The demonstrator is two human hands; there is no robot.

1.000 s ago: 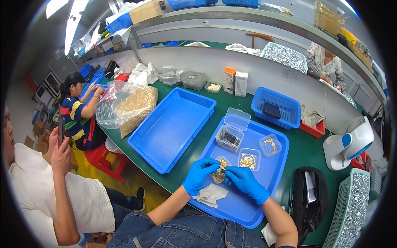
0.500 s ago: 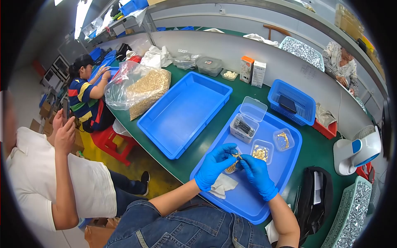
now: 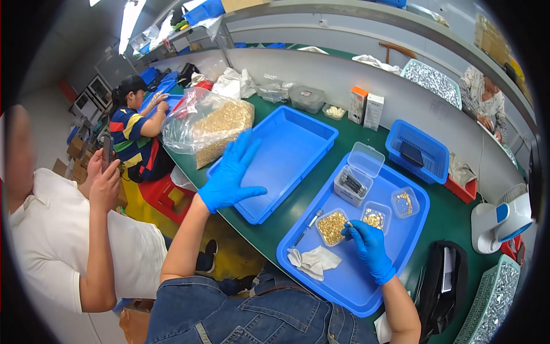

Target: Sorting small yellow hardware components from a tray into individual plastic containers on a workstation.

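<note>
My left hand (image 3: pixel 229 175), in a blue glove, is raised with fingers spread and holds nothing. Below it lies a deep blue tray (image 3: pixel 289 155), whose near left part it covers. My gloved right hand (image 3: pixel 371 249) pinches a small gold piece (image 3: pixel 347 225) beside a clear tub of gold pieces (image 3: pixel 332 228). This tub stands in a second blue tray (image 3: pixel 395 269). Around it there are a second tub (image 3: pixel 375 217), a third with few pieces (image 3: pixel 405 202), and a lidded clear box (image 3: pixel 351 184) of dark slim items. A pen-like tool (image 3: pixel 308 228) and white cloth (image 3: pixel 314 262) lie nearby.
A large clear bag of gold pieces (image 3: pixel 224 129) stands behind the deep tray. Blue basket (image 3: pixel 421 160), white device (image 3: pixel 492 223), black bag (image 3: pixel 444 281) and green basket of silvery parts (image 3: pixel 490 307) line the right. A person with a phone (image 3: pixel 86 229) stands close on the left.
My left hand has left the right one, swung up and left over the deep tray, and opened. The right hand stays by the tubs, pinching. The view has shifted slightly.
</note>
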